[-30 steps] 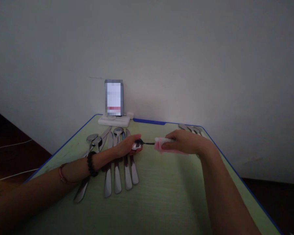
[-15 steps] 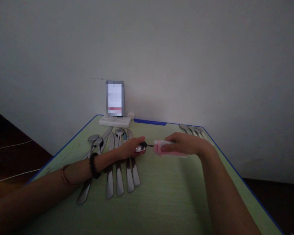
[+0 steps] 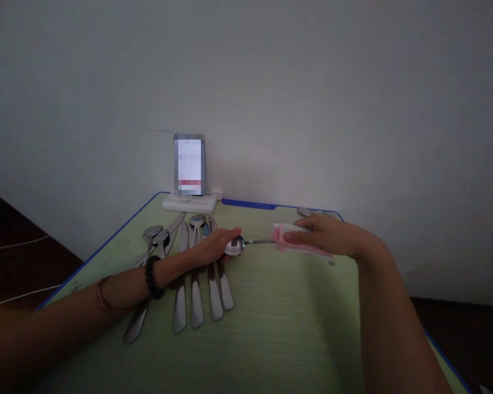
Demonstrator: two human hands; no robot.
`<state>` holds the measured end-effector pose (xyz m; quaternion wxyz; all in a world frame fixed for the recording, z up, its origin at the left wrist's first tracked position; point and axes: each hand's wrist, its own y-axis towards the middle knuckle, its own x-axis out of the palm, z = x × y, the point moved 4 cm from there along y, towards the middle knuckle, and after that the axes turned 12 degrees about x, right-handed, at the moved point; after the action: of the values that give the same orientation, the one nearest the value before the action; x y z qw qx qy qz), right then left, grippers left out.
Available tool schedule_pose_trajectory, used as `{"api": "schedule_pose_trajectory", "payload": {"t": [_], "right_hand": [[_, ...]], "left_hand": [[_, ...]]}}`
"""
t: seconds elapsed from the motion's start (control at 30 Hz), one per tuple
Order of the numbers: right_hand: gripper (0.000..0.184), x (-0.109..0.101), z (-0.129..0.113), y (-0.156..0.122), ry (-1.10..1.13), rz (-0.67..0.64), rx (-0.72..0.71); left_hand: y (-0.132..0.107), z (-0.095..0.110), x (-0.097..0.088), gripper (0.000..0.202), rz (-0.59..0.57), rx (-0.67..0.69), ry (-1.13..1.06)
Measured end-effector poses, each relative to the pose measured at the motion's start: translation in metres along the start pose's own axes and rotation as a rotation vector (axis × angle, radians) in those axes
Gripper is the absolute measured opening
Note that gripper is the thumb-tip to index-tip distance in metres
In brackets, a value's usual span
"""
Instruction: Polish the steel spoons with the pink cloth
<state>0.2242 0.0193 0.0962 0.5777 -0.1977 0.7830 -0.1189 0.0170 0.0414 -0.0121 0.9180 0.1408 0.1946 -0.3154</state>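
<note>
A metal spoon is held level above the table, its bowl to the left. My left hand is closed around the bowl end, thumb on top. My right hand pinches a pink and white cloth folded around the spoon's handle; the covered part of the handle is hidden. Below and left of my left hand lie several table knives and spoons, partly hidden by my left forearm.
A phone with a blurred screen stands on a white base at the table's back left. More cutlery lies at the back right, partly behind my right hand. The green table has a blue edge and meets a grey wall.
My right hand and the cloth have slid right along the spoon's handle, baring more of it. My left hand still grips the bowl end.
</note>
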Motion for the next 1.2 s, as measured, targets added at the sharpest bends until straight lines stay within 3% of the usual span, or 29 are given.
{"api": "schedule_pose_trajectory", "payload": {"t": [0.37,0.57,1.2], "right_hand": [[0.049,-0.004,0.003,-0.003,-0.052,0.060,0.038],[0.046,-0.004,-0.001,-0.003,-0.065,0.066,0.043],[0.045,0.004,-0.011,0.001,-0.088,-0.015,0.010]], "left_hand": [[-0.002,0.006,0.004,0.035,0.043,0.118,-0.001],[-0.002,0.011,0.001,0.035,0.041,0.247,0.201],[-0.001,0.005,0.003,0.026,-0.023,0.214,0.252]]}}
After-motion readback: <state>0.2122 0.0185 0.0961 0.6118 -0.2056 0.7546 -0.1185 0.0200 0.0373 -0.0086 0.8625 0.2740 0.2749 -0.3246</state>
